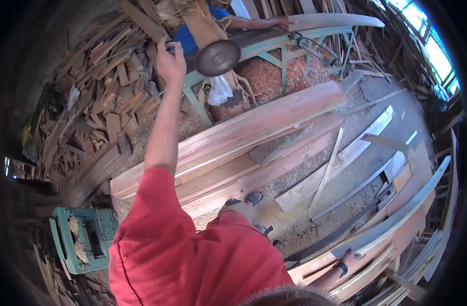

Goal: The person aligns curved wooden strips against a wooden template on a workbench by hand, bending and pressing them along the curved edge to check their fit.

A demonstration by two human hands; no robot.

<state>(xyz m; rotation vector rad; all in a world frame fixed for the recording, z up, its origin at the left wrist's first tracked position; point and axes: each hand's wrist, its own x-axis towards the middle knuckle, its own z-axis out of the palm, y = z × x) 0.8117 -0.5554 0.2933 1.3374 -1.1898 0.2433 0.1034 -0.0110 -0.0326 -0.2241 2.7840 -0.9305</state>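
My left hand (pixel 171 62) is raised at the end of my outstretched arm, with its fingers partly bent and apart and nothing visible between them. Just to its right in view is a round toothed saw blade (pixel 218 57) at the end of the green-framed saw bench (pixel 264 48). Down at the lower right, my right hand (pixel 351 258), with a black band on the wrist, grips the edge of a long curved plank (pixel 391 229). Some of its fingers are hidden.
Behind the bench, a co-worker in blue has a hand (pixel 284 21) at a curved board (pixel 335 20). Thick reddish timbers (pixel 259 120) lie across the floor before me. Scrap wood (pixel 111 97) is heaped at left, above a green metal machine frame (pixel 85 239). Loose boards (pixel 340 158) lie right.
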